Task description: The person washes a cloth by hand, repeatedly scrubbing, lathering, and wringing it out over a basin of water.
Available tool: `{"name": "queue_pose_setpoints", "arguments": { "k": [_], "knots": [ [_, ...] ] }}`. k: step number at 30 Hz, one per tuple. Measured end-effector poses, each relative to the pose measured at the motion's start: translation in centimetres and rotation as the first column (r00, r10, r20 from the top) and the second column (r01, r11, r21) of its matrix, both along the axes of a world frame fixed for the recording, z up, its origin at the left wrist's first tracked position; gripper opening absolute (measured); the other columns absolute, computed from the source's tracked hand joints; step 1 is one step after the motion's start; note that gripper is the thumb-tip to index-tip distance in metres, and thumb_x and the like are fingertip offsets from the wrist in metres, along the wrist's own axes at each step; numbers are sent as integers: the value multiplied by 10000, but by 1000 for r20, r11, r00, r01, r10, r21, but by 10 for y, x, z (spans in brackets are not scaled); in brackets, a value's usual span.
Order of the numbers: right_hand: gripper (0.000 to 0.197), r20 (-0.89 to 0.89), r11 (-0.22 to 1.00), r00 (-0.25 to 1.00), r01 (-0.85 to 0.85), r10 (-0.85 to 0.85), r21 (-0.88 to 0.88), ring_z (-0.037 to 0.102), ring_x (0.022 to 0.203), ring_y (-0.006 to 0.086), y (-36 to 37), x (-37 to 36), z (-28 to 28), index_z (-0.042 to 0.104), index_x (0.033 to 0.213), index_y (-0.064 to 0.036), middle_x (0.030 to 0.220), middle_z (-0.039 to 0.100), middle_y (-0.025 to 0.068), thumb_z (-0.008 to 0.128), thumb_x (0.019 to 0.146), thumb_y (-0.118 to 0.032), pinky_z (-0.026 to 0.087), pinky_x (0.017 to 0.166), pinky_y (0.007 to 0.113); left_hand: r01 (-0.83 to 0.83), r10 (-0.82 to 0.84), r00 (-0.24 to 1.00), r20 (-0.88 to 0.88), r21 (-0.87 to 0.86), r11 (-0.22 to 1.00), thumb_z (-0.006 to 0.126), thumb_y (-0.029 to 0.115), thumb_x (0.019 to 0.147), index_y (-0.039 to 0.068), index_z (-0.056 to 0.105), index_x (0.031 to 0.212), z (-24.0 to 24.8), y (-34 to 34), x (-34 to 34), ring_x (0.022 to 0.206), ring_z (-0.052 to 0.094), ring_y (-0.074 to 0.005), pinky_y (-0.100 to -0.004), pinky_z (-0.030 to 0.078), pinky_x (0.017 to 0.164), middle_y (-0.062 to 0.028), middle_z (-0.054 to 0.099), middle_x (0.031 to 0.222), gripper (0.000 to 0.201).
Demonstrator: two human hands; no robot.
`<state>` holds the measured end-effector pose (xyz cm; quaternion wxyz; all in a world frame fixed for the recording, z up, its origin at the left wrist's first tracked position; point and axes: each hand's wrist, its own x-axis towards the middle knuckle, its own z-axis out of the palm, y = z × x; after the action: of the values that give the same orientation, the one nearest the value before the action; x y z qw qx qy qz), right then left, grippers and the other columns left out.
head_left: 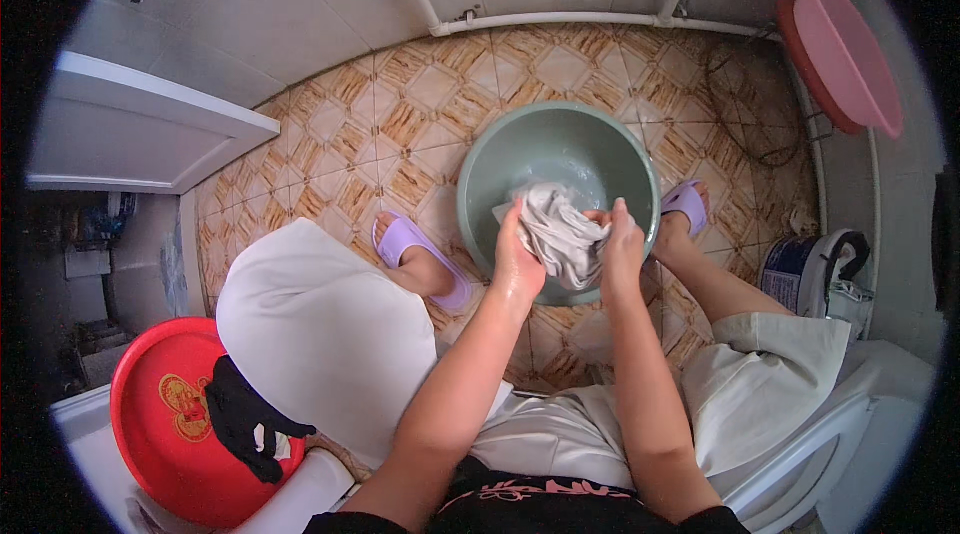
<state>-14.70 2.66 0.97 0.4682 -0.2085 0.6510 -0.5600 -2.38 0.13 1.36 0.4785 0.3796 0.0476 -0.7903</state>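
Green basin (590,139) is sitting on tiled floor (330,162), betw. lilac slippers (400,236). Strip of tile is showing betw. basin's far rim & white pipe (590,21) at floor's far edge; wider stretch is running L twd. white door (150,126). Red basin (140,414) w/ black cloth (238,419) is resting off floor's near L corner, well apart.

Pale cloth (565,239) is hanging bunched over green basin's near half; long axis running approx. far L to near R, folds likewise; can't tell top end.

L hand (518,262) is gripping cloth's L side, fingers mostly hidden, spread unclear. R hand (623,246) is pinching R side, fingers curling in, thumb up.
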Motion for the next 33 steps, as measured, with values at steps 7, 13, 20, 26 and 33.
{"name": "queue_pose_setpoints", "arguments": {
  "k": [7,13,20,26,33],
  "knots": [
    [251,-658,919,650,-345,380,190,589,707,367,2,60,5,637,649,-53,731,605,170,563,748,-272,463,662,423,-153,-238,901,-362,-780,607,484,151,831,29,445,1194,-99,36,10,1064,510,-250,-385,402,914,-113,520,1150,385],
    [270,-718,956,651,-40,245,290,584,716,408,-25,3,11,552,879,-73,744,613,182,471,869,-331,436,621,481,123,-122,992,-10,37,992,494,20,722,-49,500,1092,-40,27,0,987,560,-283,-401,427,901,-140,563,1084,376],
    [258,-799,987,580,-65,160,150,607,798,331,-10,-34,-26,510,1060,-87,803,631,147,533,848,-231,449,699,428,-96,77,976,-205,-85,992,507,266,824,19,449,1198,20,-6,11,1138,457,-236,-376,318,984,-96,511,1201,452],
    [378,-342,835,776,-548,530,50,516,1011,231,-8,-3,11,522,1118,-61,1017,567,143,622,759,-125,386,868,347,-14,-17,985,-171,-183,983,431,345,859,15,334,1301,21,-11,18,1226,371,-244,-384,259,1028,-105,404,1324,560],
    [353,-604,766,715,-591,352,-253,493,1035,256,-15,30,35,550,1068,-66,1107,503,136,640,727,-79,364,903,352,-21,19,998,59,44,999,414,307,874,22,439,1223,7,-12,30,1135,462,-250,-384,350,960,-113,515,1202,451]
  ]
}}
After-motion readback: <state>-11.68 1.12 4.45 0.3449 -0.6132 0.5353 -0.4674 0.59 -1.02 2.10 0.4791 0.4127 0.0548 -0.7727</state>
